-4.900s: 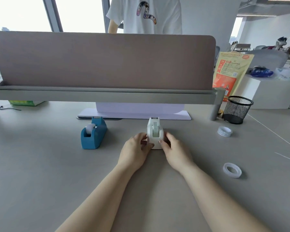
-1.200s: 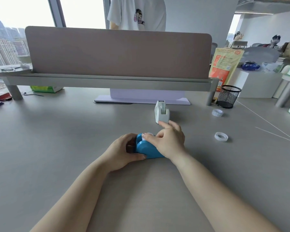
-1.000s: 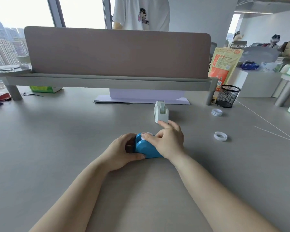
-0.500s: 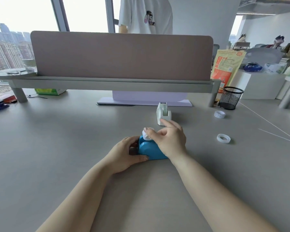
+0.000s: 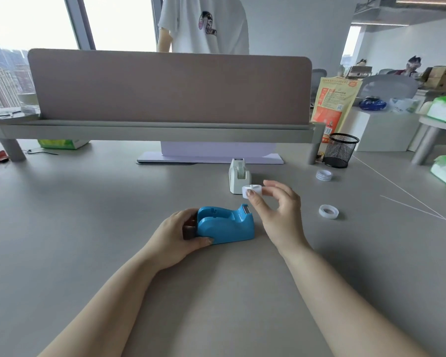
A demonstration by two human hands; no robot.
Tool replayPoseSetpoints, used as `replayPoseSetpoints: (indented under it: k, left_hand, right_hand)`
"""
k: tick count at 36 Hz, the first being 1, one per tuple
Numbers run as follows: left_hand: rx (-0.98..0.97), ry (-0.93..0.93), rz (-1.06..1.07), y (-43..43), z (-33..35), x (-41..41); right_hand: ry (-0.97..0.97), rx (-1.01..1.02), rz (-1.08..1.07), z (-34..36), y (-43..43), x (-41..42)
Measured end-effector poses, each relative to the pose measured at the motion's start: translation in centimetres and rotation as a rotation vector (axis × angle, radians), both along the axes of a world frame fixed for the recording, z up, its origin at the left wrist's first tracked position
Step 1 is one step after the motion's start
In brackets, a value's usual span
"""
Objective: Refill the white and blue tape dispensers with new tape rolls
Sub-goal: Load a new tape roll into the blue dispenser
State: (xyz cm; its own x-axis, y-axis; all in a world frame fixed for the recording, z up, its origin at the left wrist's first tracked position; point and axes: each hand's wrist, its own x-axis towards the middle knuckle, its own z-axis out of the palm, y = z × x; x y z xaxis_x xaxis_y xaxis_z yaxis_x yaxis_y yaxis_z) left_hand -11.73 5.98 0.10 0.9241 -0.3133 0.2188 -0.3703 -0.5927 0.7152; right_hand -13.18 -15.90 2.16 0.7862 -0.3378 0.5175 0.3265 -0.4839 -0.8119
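Nearest the camera, the blue tape dispenser (image 5: 225, 226) sat on the grey desk (image 5: 88, 228) with its cutter end toward the right. Its open well held no roll that could be seen. The left hand (image 5: 177, 237) was closed around the rear end of that dispenser, thumb along the near side and fingers curled over the back.

Just beyond the cutter end and above the desk, the right hand (image 5: 276, 211) pinched a small white tape core (image 5: 252, 193) between thumb and forefinger, the other fingers loosely spread. The core was clear of the blue dispenser, up and to the right of it, and looked like a short white plastic ring with spokes inside; whether any tape was left on it could not be told.

To the right of that hand, well apart from it, a single new tape roll (image 5: 328, 211) lay flat on the desk, pale and translucent with an open centre.

Behind the held core stood the white tape dispenser (image 5: 239, 176), upright, narrow end toward the camera, with a roll seated in its slot.

Farther right lay a short stack of tape rolls (image 5: 324, 174), near a black mesh pen cup (image 5: 340, 150) whose contents could not be made out. Beyond ran a desk divider (image 5: 165, 86), with a person in a white T-shirt (image 5: 204, 24) standing behind it.
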Motion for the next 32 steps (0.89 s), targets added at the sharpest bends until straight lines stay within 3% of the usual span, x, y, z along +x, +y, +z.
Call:
replayPoseSetpoints:
  k: [6,12,18,23,32]
  left_hand:
    - [0.035,-0.042,0.063,-0.2,-0.3,0.3]
    - [0.021,-0.023,0.109,-0.3,-0.2,-0.2]
    - [0.018,-0.314,0.177,-2.0,1.7,-1.9]
    - [-0.03,-0.449,0.155,-4.1,1.8,-2.9]
    - [-0.051,-0.58,0.014,-4.6,1.3,-3.0]
  right_hand:
    - [0.036,0.138,0.16,-0.1,0.0,-0.5]
    - [0.032,0.118,0.129,-0.9,0.5,-1.4]
    - [0.094,0.266,0.252,-1.6,-0.6,-3.4]
    - [0.155,0.399,0.293,-1.0,-0.8,-3.2]
    - [0.137,0.297,0.484,-0.5,-0.1,-4.5]
